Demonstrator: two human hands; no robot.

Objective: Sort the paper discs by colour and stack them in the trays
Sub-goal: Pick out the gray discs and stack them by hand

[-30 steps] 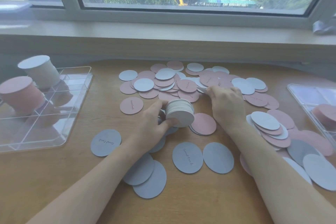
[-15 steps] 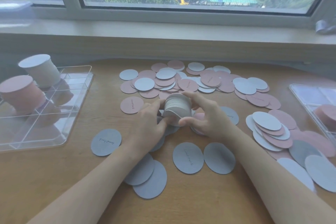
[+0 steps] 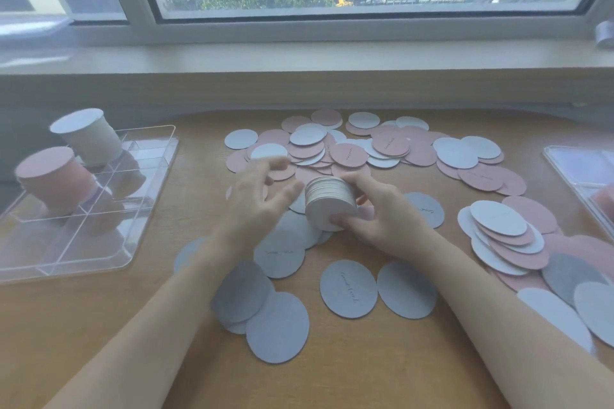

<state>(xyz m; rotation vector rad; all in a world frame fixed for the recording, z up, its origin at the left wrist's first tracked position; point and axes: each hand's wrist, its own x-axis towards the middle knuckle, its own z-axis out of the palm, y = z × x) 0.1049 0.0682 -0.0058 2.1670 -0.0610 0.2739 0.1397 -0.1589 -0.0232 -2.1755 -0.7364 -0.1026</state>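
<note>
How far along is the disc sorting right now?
Done: a pink stack and a white stack stand in the left tray. In hand: the right hand grips a white disc stack. Left: many loose discs on the table.

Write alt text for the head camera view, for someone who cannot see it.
A person's right hand holds a stack of white paper discs above a wooden table strewn with pink and white discs, the blurred left hand open beside it. A clear tray at left holds two tall stacks.
</note>
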